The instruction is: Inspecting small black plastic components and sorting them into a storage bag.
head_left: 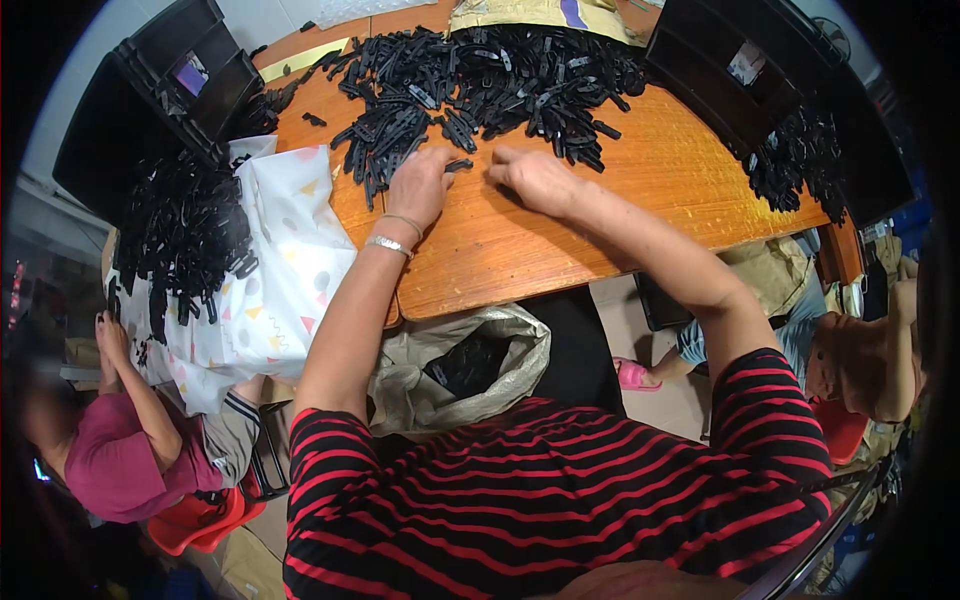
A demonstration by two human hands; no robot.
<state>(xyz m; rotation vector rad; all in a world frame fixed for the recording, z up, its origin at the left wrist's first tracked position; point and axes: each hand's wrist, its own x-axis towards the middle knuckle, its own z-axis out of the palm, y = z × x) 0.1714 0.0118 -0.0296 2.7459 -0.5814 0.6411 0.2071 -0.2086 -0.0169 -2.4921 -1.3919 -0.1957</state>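
A large heap of long, narrow black plastic pieces (545, 80) is spread over the far part of the orange-brown wooden table (560, 245). At the heap's near edge, my left hand (420, 185) is closed, with one black plastic piece (458, 165) sticking out from its fingertips toward the right. My right hand (537, 180) is just to the right, a short way off, its fingers curled in and pressed together above the table top. Whatever it may hold is hidden by the fingers.
An open woven sack (520, 345) with black pieces inside stands below the table's front edge. Black bins (720, 75) rise at both sides. More black pieces (185, 230) lie on a white patterned cloth (300, 240) at left, near a co-worker (125, 450). Another person (860, 350) sits at right.
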